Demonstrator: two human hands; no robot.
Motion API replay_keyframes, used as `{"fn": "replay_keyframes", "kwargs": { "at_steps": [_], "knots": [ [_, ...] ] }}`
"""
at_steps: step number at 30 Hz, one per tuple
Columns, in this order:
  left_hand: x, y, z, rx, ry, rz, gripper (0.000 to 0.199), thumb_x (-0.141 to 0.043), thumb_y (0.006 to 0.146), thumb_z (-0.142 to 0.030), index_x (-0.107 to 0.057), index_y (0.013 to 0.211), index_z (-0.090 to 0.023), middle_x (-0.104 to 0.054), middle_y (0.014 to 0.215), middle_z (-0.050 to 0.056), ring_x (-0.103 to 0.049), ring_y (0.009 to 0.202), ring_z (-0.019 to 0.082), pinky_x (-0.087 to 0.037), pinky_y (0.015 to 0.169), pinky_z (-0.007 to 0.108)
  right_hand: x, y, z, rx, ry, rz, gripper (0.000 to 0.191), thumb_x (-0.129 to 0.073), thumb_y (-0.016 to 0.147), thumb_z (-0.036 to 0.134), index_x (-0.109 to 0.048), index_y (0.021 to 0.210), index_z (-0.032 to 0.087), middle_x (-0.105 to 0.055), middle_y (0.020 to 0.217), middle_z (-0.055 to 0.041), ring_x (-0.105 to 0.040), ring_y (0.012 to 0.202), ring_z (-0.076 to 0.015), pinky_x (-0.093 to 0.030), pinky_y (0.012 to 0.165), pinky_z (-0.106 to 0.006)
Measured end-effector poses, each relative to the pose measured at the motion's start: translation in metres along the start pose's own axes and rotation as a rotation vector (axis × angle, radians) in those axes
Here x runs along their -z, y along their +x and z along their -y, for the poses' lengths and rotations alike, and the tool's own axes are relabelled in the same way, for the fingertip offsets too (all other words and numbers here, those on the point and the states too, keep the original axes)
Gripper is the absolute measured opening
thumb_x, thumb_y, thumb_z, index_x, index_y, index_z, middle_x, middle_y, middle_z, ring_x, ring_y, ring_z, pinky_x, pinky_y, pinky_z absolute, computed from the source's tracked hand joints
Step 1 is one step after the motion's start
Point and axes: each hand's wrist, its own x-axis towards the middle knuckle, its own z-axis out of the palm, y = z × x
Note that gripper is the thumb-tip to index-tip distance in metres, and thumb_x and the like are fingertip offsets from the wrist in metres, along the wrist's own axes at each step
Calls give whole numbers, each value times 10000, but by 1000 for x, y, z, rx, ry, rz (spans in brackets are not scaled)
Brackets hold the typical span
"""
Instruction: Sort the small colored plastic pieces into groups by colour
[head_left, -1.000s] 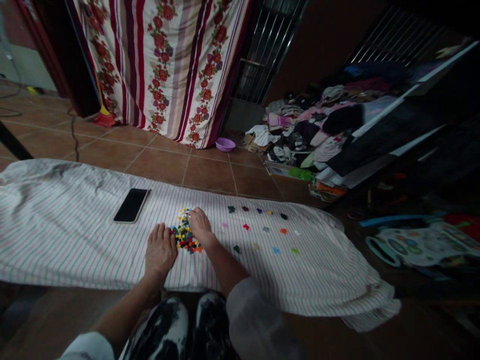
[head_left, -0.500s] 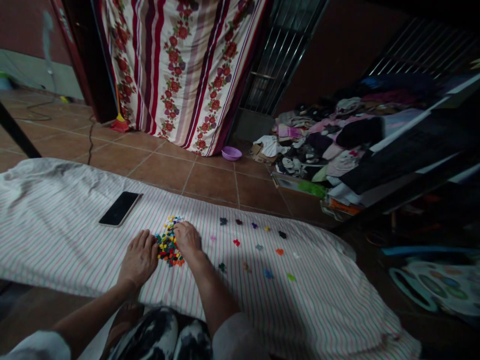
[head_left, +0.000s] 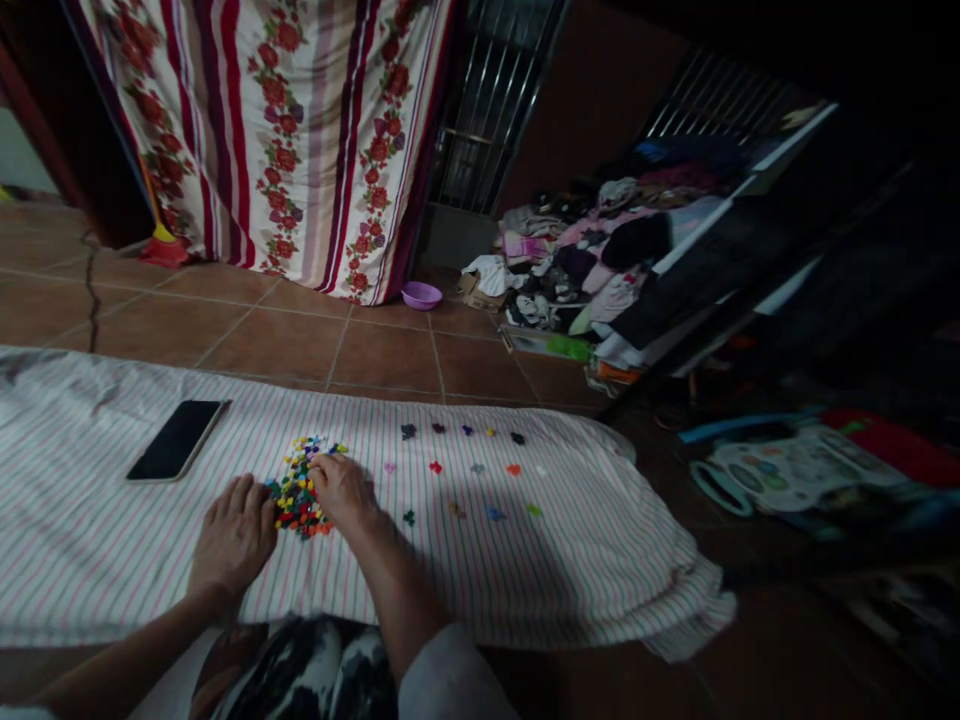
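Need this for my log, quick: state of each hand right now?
Left hand: open, palm down beside the colored pile.
Right hand: bent over that pile; cannot tell whether it holds anything.

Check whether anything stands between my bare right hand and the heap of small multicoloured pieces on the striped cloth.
Nothing visible does: your bare right hand is over the right side of the heap of small multicoloured pieces. Your bare left hand lies beside the opposite side, not between them.
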Motion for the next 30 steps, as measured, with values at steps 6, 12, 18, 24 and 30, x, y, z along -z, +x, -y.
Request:
{"fn": "replay_keyframes", "kwargs": {
  "at_steps": [6, 12, 18, 24, 30],
  "knots": [
    [14, 5, -7, 54, -88, -20, 255, -373, 834, -293, -585, 938, -197, -616, 1076, 156, -469, 1225, 326, -394, 955, 502, 1, -9, 6, -46, -30, -42, 189, -490, 959, 268, -678, 961, 265, -711, 976, 5, -640, 918, -134, -447, 771, -213],
    [24, 7, -12, 80, -72, -12, 298, -350, 863, -316, -580, 970, -159, -592, 1122, 184, -469, 1202, 331, -398, 928, 478, 12, -27, -12, -81, -34, -108, 218, -458, 978, 292, -673, 962, 259, -700, 969, 0, -629, 912, -126, -425, 781, -206],
    [28, 7, -14, 78, -23, 39, 314, -335, 890, -303, -594, 966, -142, -578, 1138, 186, -472, 1189, 326, -393, 920, 458, 20, -42, -55, -156, -35, -176, 230, -471, 972, 300, -689, 1014, 240, -699, 985, -37, -628, 945, -143, -438, 823, -221],
    [30, 9, -17, 104, 55, 108, 377, -285, 923, -307, -587, 1018, -103, -554, 1206, 201, -463, 1208, 331, -393, 926, 436, 39, -56, -112, -96, 122, -449, 228, -507, 865, 140, -719, 920, 203, -704, 905, -57, -642, 888, -171, -492, 840, -272],
    [27, 9, -16, 120, 52, 71, 428, -257, 934, -334, -574, 1062, -76, -545, 1238, 216, -437, 1248, 345, -383, 965, 459, 65, -67, -157, -147, 162, -607, 237, -497, 803, 173, -728, 854, 198, -706, 858, -62, -651, 810, -180, -521, 785, -288]
  ]
}}
